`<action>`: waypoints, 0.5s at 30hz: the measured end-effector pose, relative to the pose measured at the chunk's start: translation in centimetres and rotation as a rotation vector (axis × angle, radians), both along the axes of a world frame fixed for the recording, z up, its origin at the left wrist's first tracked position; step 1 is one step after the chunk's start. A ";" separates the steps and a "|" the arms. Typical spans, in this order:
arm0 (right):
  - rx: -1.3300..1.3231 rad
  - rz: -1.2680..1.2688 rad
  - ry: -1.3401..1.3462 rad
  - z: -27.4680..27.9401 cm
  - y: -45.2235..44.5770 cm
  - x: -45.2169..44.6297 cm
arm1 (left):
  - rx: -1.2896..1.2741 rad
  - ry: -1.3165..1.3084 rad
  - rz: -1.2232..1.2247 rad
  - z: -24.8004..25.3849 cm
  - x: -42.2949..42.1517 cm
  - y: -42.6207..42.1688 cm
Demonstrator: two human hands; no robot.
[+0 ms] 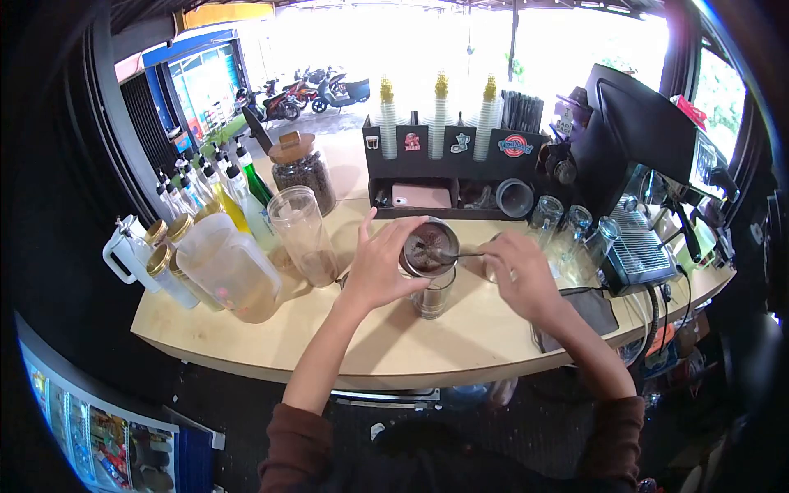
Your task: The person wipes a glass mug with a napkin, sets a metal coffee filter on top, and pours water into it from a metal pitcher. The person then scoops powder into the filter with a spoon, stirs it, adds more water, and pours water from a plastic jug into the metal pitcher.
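Cup (431, 238) with dark brown contents sits above the middle of the table (246, 347), its mouth facing the camera. The left hand (382, 267) is clamped around its left side, thumb below and fingers above; the right hand (522, 275), apart from the left, grips a spoon (464, 254) whose head is inside the cup. Just below the cup, a clear glass (431, 300) stands upright, its upper part overlapped by the cup; whether they touch cannot be told. Left of the cup are a tall clear container (302, 234) and, farther out, a plastic pitcher (230, 267). Beyond the cup, a black organizer (452, 156) limits room at the back. Right of it lie a dark cloth (588, 316) near the front edge and, farther back, several glasses (577, 222). Bare wood runs from below the cup to the curved front edge, leaving open room there.
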State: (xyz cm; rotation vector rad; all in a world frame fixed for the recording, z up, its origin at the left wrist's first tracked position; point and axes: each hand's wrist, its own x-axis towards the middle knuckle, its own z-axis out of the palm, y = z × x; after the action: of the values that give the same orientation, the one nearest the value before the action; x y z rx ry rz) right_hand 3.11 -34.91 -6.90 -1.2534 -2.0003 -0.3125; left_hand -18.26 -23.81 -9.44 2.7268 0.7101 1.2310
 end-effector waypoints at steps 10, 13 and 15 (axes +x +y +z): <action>-0.210 -0.085 0.673 -6.6 -1.4 6.4 | -0.190 0.007 0.018 1.1 0.3 0.7; -0.244 -0.163 0.599 -9.7 -1.8 6.4 | -0.256 0.002 0.043 1.3 0.6 0.8; -0.402 -0.269 0.623 -11.4 -1.8 6.1 | -0.317 -0.023 0.034 1.3 0.7 0.9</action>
State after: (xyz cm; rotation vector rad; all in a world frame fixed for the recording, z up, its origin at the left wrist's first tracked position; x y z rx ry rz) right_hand 9.17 -36.72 -18.34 -1.6264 -1.3919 0.3429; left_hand -17.54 -22.93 -8.16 2.4487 0.8686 1.0504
